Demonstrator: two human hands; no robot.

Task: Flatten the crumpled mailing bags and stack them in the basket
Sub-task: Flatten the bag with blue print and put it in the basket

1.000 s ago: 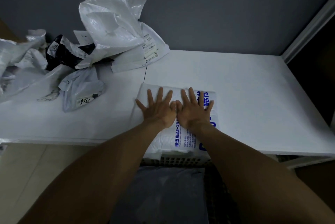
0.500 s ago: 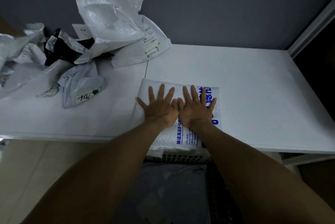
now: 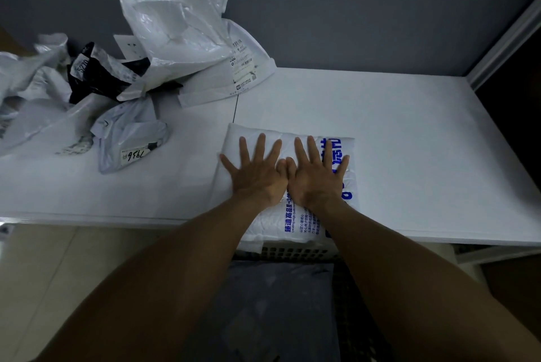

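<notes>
A white mailing bag with blue print [image 3: 292, 224] lies flat on the white table [image 3: 409, 156], its near end hanging over the front edge. My left hand [image 3: 257, 177] and my right hand [image 3: 317, 177] press down on it side by side, fingers spread and straight, thumbs touching. Below the table edge stands a perforated basket [image 3: 295, 251] holding a flat grey bag [image 3: 278, 303]. A heap of crumpled bags [image 3: 175, 39] sits at the back left of the table.
In the heap are a large white bag, a black bag [image 3: 93, 77] and a grey bag labelled 7936 [image 3: 131, 139]. A grey wall runs behind the table. A dark opening with a white frame [image 3: 503, 36] lies to the right. Pale floor shows at lower left.
Both hands stay pressed on the printed bag in nearly the same spot. The view shifted slightly; nothing else moved.
</notes>
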